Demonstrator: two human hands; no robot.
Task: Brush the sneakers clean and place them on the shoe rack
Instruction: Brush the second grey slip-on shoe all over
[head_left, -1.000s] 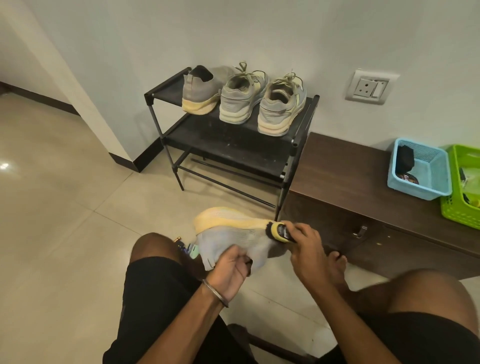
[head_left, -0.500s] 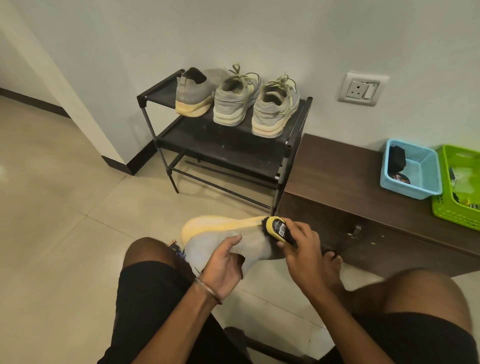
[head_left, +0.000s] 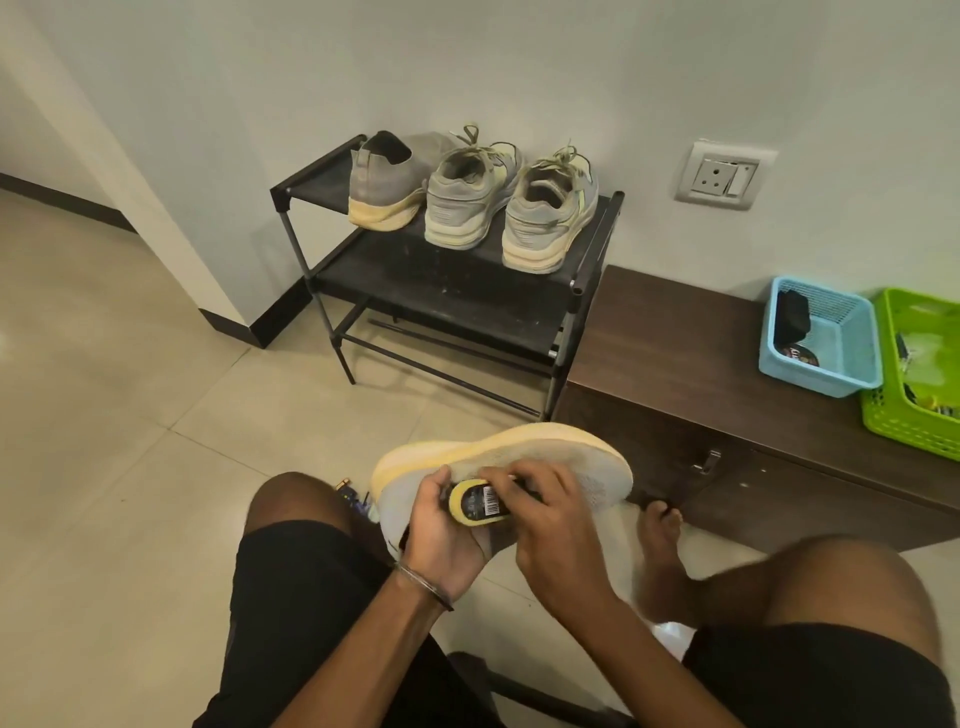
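Here, both hands grip: left hand (head_left: 441, 540) one sneaker (head_left: 566, 462), right hand (head_left: 550, 514) one brush (head_left: 475, 503); three sneakers (head_left: 470, 195) on rack (head_left: 306, 184).

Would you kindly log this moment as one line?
left hand holds sneaker | right hand brushing with brush | three sneakers on rack

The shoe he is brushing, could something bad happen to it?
Maybe. The left hand alone grips the sneaker in the air, so a hard push from the brush in the right hand might knock it loose. It would drop on the tiled floor and get dirty again.
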